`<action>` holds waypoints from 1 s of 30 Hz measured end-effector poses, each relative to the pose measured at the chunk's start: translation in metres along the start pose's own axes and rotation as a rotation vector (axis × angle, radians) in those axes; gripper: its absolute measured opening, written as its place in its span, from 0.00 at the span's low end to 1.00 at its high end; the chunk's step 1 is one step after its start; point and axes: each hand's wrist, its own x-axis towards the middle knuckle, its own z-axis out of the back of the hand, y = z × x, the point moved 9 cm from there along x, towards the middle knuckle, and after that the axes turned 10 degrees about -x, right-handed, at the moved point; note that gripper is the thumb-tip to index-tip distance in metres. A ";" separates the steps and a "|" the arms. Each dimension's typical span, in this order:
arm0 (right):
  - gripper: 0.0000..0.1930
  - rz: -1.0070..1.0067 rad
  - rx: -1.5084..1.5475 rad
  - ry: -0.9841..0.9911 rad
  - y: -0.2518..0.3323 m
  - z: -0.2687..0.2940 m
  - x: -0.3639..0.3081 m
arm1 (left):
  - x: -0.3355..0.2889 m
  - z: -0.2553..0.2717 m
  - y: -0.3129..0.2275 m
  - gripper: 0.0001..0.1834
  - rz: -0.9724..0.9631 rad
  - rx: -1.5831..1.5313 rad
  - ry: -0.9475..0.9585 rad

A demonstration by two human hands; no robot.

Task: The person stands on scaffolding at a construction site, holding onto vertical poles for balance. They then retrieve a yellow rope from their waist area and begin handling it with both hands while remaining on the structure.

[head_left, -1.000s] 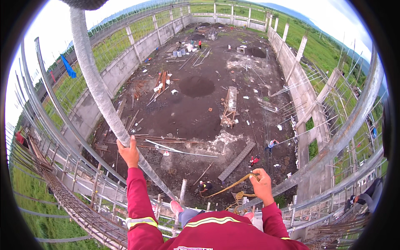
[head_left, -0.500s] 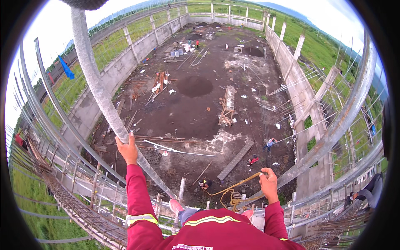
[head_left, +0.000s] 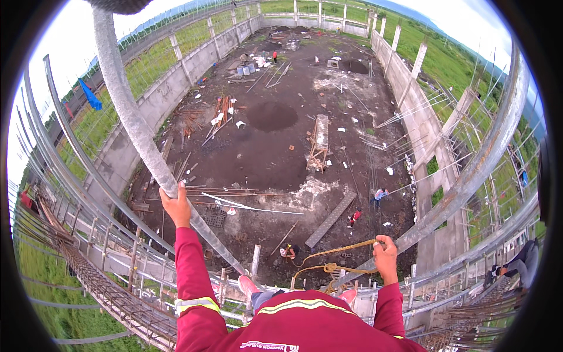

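Note:
High on scaffolding, my left hand (head_left: 176, 206) is wrapped round a thick grey, crusted metal pipe (head_left: 138, 132) that slants from the upper left down toward my feet. My right hand (head_left: 385, 258) is closed on a yellow rope (head_left: 343, 249). From that hand the rope runs leftward, with more loops hanging below near my shoes and a strand going down toward a person (head_left: 289, 251) on the ground. Beside the right hand, another grey pipe (head_left: 469, 182) slopes up to the right. A pink shoe (head_left: 248, 286) shows by the left pipe's lower end.
Rebar bundles (head_left: 99, 284) and rails curve round both sides. Far below lie dark ground with a soil mound (head_left: 271, 115), a long perforated plank (head_left: 331, 219) and concrete walls (head_left: 161, 94). Two more people (head_left: 354, 217) stand down there; somebody's legs (head_left: 519, 267) show at the right.
My right hand has moved a little to the right, drawing the rope's upper strand with it, and the loops below have shifted. My left hand stays on the pipe.

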 end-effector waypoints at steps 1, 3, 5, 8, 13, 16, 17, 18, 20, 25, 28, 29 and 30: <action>0.12 0.000 -0.013 -0.003 -0.001 0.000 0.001 | 0.000 0.000 0.000 0.20 -0.001 -0.003 0.001; 0.12 0.015 -0.005 0.004 -0.002 0.000 0.002 | 0.001 -0.001 0.001 0.20 0.000 -0.023 0.005; 0.12 0.019 -0.005 0.015 -0.005 -0.002 0.004 | 0.000 -0.002 0.007 0.20 0.043 -0.064 0.015; 0.12 0.048 -0.030 0.020 -0.007 -0.003 0.005 | 0.000 -0.002 0.010 0.19 0.059 -0.066 0.018; 0.12 0.112 -0.040 -0.001 -0.007 -0.003 0.007 | 0.001 -0.001 0.003 0.18 0.000 -0.047 0.005; 0.12 0.118 -0.043 0.006 -0.011 -0.004 0.008 | 0.000 -0.001 0.001 0.18 -0.005 -0.046 0.004; 0.12 0.146 -0.081 -0.009 -0.011 -0.003 0.007 | 0.000 -0.001 0.003 0.18 0.019 -0.044 0.004; 0.12 0.175 -0.119 -0.024 -0.010 -0.002 0.007 | 0.000 -0.002 0.001 0.18 -0.004 -0.041 0.009; 0.12 0.177 -0.159 -0.030 -0.012 -0.002 0.006 | 0.000 -0.002 0.004 0.18 0.021 -0.047 0.018; 0.14 -0.044 -0.096 0.019 -0.032 -0.004 0.004 | 0.000 -0.002 0.002 0.17 0.017 -0.062 0.008; 0.14 -0.045 -0.054 0.048 -0.030 -0.007 0.002 | 0.000 -0.004 -0.002 0.17 0.015 -0.050 0.014; 0.14 -0.021 -0.064 0.044 -0.028 -0.007 0.002 | -0.001 -0.003 -0.001 0.17 0.041 -0.038 0.011; 0.14 -0.028 -0.069 0.050 -0.029 -0.008 0.001 | 0.000 -0.004 -0.005 0.17 0.013 -0.049 0.021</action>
